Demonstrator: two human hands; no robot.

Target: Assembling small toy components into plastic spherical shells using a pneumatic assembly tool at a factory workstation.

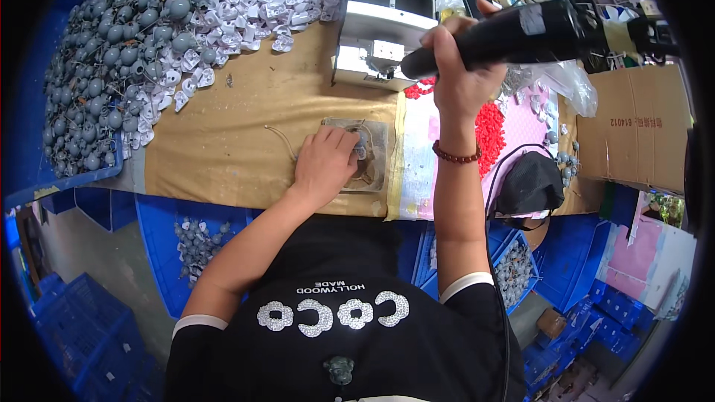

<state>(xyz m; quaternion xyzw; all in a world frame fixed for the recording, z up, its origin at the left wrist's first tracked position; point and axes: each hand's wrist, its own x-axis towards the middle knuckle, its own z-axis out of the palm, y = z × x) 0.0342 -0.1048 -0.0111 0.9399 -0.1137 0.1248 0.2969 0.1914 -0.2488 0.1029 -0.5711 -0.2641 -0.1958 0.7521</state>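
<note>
**Black tool (pixel 525 33) was held above the bench (pixel 231 123)**

The right hand (pixel 463 74) wrapped it, nose near the white machine (pixel 387 18). The left hand (pixel 325 164) half-curled at a grey part (pixel 362 144) on the square plate (pixel 380 179); whether it gripped, I couldn't tell.

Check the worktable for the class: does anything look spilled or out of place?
Possibly: some grey parts lie scattered between the black fabric item and the cardboard box on the right. They look strayed because the large grey heap is far off at the left.
</note>
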